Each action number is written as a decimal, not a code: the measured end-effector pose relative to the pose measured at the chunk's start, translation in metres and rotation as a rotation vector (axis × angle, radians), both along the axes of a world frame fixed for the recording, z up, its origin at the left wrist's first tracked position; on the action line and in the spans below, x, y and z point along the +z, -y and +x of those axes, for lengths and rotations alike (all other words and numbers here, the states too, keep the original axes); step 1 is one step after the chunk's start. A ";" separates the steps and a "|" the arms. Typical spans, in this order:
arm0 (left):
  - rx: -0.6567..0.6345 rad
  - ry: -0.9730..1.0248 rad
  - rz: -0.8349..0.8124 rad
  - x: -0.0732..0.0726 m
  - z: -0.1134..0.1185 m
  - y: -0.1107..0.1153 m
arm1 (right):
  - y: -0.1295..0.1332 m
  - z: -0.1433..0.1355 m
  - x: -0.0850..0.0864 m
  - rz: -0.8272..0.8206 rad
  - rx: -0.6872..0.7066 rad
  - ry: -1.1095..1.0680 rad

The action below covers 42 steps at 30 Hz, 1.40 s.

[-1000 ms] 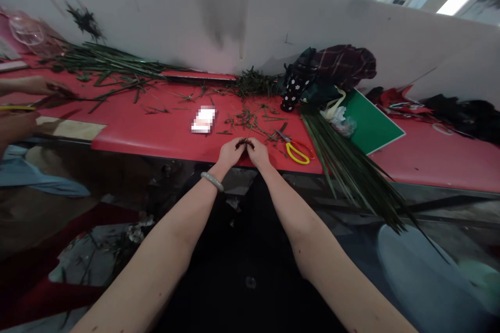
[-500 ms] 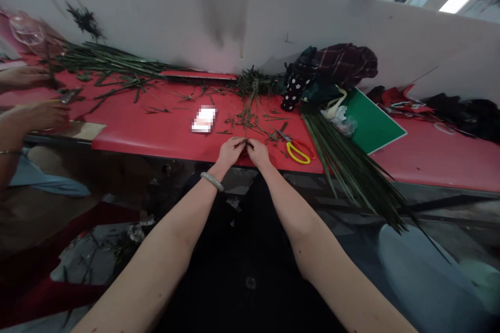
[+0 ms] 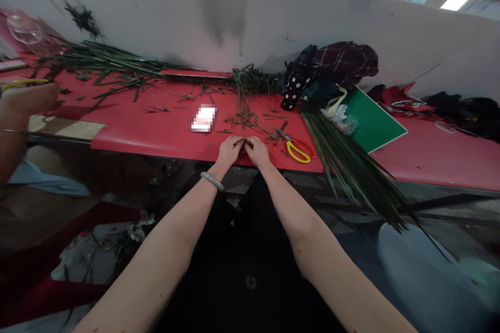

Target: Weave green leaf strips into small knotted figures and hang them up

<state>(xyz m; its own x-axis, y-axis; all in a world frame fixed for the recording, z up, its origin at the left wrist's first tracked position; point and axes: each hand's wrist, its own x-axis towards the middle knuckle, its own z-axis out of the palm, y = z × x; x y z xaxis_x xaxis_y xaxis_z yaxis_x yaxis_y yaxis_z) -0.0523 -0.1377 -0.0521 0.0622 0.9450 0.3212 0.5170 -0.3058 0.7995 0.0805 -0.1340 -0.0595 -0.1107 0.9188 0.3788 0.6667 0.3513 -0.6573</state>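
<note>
At the front edge of the red table (image 3: 167, 138), my left hand (image 3: 229, 151) and my right hand (image 3: 257, 151) meet with their fingertips pinched together. A thin green leaf strip (image 3: 242, 127) rises from between them; its lower part is hidden by my fingers. Just beyond my hands lie scattered leaf cuttings (image 3: 244, 113). Scissors (image 3: 297, 151) with yellow and red handles rest to the right of my right hand. A bright phone (image 3: 204, 118) lies beyond my left hand.
Long green leaves (image 3: 347, 166) overhang the table edge at right, beside a green sign board (image 3: 375, 122). A flowered black bottle (image 3: 296, 88) stands near the partition (image 3: 164, 15). At left, a co-worker's hand (image 3: 27, 101) holds something yellow-handled near a leaf bundle (image 3: 105, 57).
My hands stay together in nearly the same place, with small finger shifts. The leaf strip leans slightly left. At left, the co-worker's hand has moved up and left; their other hand is out of sight.
</note>
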 end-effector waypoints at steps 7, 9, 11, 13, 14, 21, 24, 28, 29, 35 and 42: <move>-0.051 -0.013 -0.044 -0.003 0.000 0.000 | 0.002 0.001 0.001 -0.012 0.023 -0.165; -0.055 -0.050 -0.037 -0.002 0.000 0.001 | 0.003 0.002 0.001 0.010 0.035 -0.160; -0.047 -0.100 -0.043 -0.001 0.000 0.001 | 0.003 0.002 0.001 0.036 0.040 -0.152; -0.037 -0.136 -0.057 0.001 0.000 0.002 | 0.003 0.002 0.001 0.056 0.050 -0.153; -0.034 -0.144 -0.062 0.001 0.001 0.002 | 0.003 0.002 0.001 0.064 0.055 -0.158; -0.011 -0.165 -0.055 -0.001 0.002 0.001 | 0.005 0.002 -0.002 0.120 0.048 -0.180; 0.005 -0.176 -0.062 -0.001 0.003 0.000 | 0.005 0.003 -0.002 0.141 0.030 -0.191; 0.002 -0.203 -0.060 -0.001 0.003 -0.002 | 0.004 0.003 -0.003 0.143 0.004 -0.188; -0.002 -0.213 -0.058 -0.001 0.003 -0.002 | 0.004 0.003 -0.003 0.150 0.006 -0.194; -0.008 -0.258 -0.057 0.001 0.004 -0.001 | 0.006 0.003 -0.002 0.131 0.002 -0.207; 0.003 -0.308 -0.081 0.004 0.004 0.000 | 0.007 0.002 -0.002 0.156 0.025 -0.218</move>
<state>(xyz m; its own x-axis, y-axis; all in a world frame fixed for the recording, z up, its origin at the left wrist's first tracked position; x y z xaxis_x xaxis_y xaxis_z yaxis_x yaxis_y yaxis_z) -0.0482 -0.1379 -0.0483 0.1417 0.9670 0.2116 0.7397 -0.2455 0.6265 0.0824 -0.1409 -0.0611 -0.0334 0.8455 0.5329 0.5053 0.4743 -0.7209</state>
